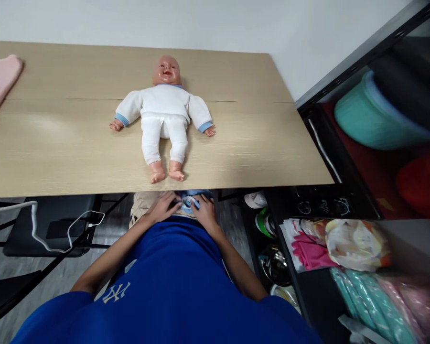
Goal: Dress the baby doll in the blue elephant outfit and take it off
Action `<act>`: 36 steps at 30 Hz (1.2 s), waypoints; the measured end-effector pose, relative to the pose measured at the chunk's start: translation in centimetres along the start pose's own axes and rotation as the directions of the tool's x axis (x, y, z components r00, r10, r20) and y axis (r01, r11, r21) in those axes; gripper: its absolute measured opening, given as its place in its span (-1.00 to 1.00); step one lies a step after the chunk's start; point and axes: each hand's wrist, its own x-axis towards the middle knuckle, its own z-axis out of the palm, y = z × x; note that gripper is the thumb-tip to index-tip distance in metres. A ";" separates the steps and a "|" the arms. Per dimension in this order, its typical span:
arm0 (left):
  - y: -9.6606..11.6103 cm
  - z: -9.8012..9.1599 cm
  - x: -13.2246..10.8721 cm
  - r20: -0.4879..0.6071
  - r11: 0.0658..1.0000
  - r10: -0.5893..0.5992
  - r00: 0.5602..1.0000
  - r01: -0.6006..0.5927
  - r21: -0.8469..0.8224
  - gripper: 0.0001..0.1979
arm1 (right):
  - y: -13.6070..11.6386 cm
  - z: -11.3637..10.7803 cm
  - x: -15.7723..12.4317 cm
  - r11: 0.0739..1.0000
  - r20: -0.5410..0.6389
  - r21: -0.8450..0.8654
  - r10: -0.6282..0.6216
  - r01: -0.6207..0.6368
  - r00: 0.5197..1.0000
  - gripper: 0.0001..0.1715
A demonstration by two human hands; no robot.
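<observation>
Low in my lap, just below the table's front edge, my left hand (164, 207) and my right hand (204, 211) face each other. Between them is a small blue-and-white cloth item (187, 203), partly hidden by the fingers and the table edge; its exact kind cannot be made out. The fingers of both hands are bent and closed on its sides. On the table above lies a baby doll (166, 102) on its back, arms spread, feet toward me. It wears a white top with blue cuffs and white trousers.
A pink cloth (2, 81) lies at the left end of the wooden table (254, 138). To the right stands a dark shelf with a teal basin (372, 114), a red container (421, 184) and packaged goods (376, 301). A black chair (50, 229) with a white cable is at the left.
</observation>
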 end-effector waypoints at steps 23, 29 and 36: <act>0.6 -2.5 -0.6 0.179 0.966 -0.228 0.957 0.246 -0.085 -0.44 | 6.8 -4.8 0.6 0.901 -0.042 0.359 0.275 -0.242 0.961 -0.34; 0.9 -6.1 -5.0 0.173 0.906 -0.377 0.910 0.325 0.270 -0.39 | 6.1 -3.5 1.6 0.950 0.013 0.240 0.200 -0.197 0.980 -0.38; -1.3 -5.8 -2.6 0.041 0.851 -0.408 0.912 0.363 0.379 -0.14 | 6.8 1.2 8.8 0.977 0.236 0.153 0.108 -0.147 0.966 -0.32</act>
